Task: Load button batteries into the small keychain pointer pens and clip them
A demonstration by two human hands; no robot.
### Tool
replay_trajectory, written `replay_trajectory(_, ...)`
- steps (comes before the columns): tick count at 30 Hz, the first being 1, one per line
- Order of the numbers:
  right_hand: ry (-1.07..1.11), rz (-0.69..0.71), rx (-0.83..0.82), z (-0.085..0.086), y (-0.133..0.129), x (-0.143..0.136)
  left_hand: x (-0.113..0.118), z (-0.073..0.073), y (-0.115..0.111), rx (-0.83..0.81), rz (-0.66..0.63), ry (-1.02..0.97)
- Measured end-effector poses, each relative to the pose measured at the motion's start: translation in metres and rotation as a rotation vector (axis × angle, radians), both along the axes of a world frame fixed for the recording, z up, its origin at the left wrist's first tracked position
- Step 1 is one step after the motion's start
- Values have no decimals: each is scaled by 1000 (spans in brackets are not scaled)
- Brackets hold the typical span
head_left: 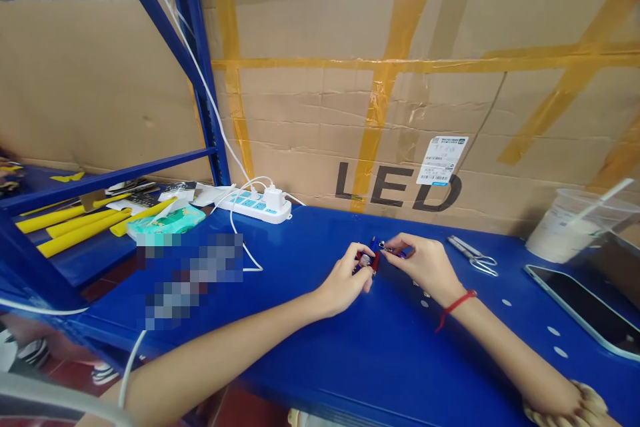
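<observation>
My left hand (345, 278) is closed around a small round silvery piece (365, 259), with thin blue and red parts beside it. Just to its right, my right hand (425, 263) pinches a tiny shiny dark piece (382, 245) between thumb and fingertips. A red strip (376, 262) shows between the two hands, which nearly meet over the blue tabletop (300, 360). How these small parts join is too small to make out. Below my right hand lie a few tiny metallic bits (426, 294).
Scissors (473, 255), a phone (585, 307) and a plastic cup with a straw (555, 230) are at the right. A white power strip (257, 207) with cables lies by the large cardboard (310, 100). Yellow tubes (83, 235) and a green pack (185, 220) are left, near blue frame bars (200, 80).
</observation>
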State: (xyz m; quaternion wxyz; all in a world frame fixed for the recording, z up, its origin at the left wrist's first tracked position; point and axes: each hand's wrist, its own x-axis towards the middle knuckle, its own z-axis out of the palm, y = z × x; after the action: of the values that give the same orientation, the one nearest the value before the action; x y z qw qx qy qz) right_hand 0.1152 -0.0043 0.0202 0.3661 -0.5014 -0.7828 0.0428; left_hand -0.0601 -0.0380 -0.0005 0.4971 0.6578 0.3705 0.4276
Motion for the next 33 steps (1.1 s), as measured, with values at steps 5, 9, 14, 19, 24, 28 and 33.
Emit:
replay_trajectory(5,149,88,-21,6,-13,-10,-1,-6,6,43,-28,52)
replay_trajectory(9,373,170,-130,9,-20,-14,-2,-6,8,98,-40,136)
replay_trajectory(14,566,224,-272,8,-18,-11,-3,-1,4,167,-63,225)
replay_trajectory(19,507,263,-237,7,-16,-9,-4,0,6,255,-18,207)
replay_trajectory(24,446,319,-214,9,-16,-7,-7,-2,11,322,14,220)
replay_trajectory(28,357,348,-248,13,-14,-4,-9,-4,11,363,4,280)
replay_trajectory(33,274,327,-219,19,-17,-3,-11,-5,11,398,3,298)
